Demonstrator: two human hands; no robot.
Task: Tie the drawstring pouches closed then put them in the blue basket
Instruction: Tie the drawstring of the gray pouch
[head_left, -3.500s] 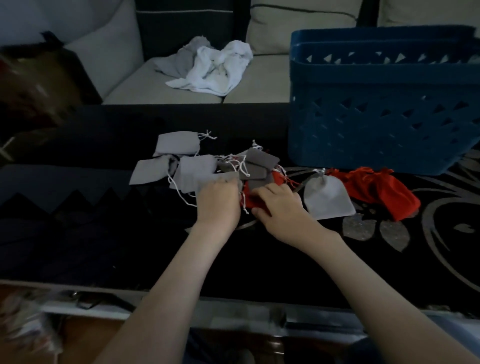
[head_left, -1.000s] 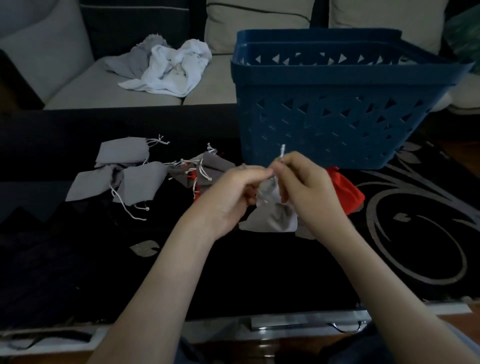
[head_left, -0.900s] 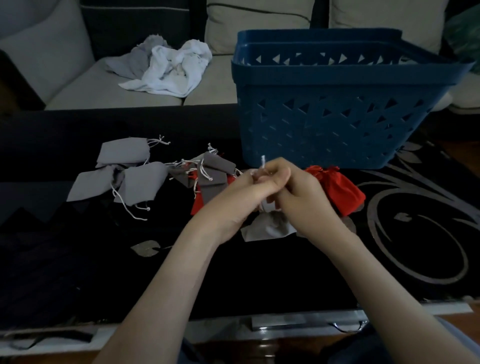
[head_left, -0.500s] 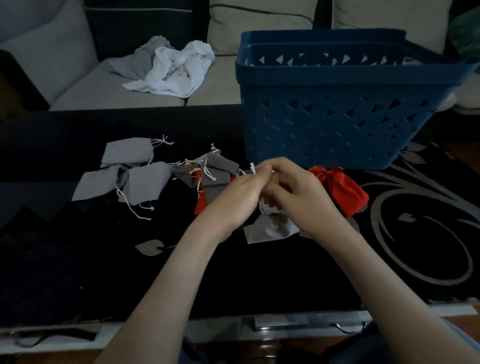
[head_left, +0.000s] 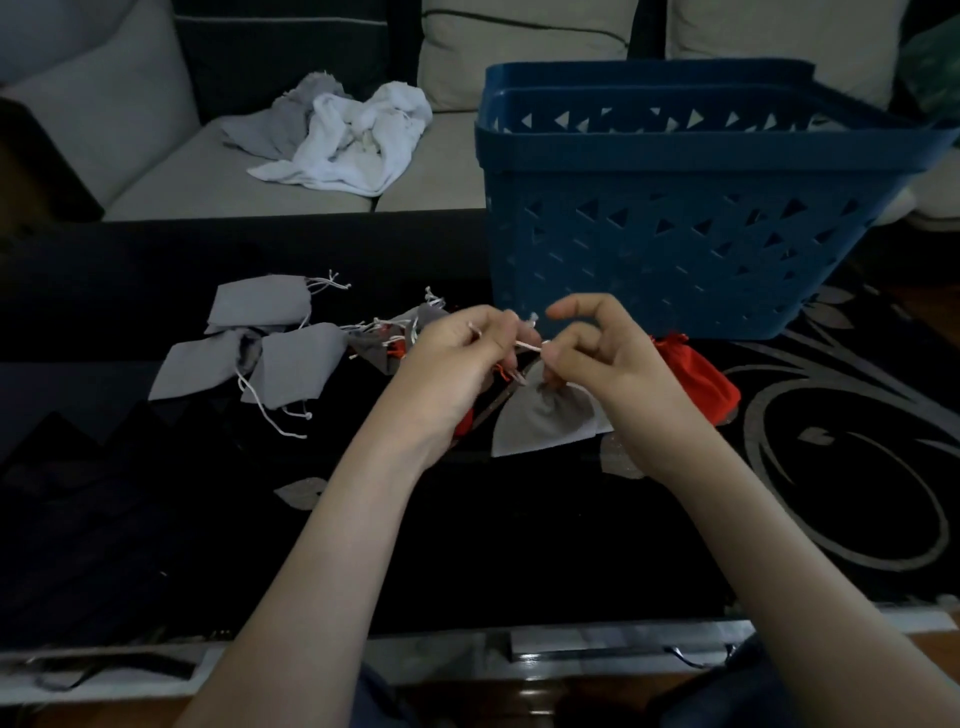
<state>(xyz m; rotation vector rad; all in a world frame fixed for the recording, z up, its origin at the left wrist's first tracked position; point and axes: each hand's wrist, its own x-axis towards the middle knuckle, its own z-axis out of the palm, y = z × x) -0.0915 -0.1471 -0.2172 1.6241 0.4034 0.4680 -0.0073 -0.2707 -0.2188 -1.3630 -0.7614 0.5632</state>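
Your left hand and right hand each pinch the white drawstring of a light grey pouch, neck gathered, low over the table before the blue basket. Your fingers hide the pouch's mouth; dim light blurs detail.

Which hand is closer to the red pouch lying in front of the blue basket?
Right. The right hand sits just left of the red pouch; the left hand is farther left again.
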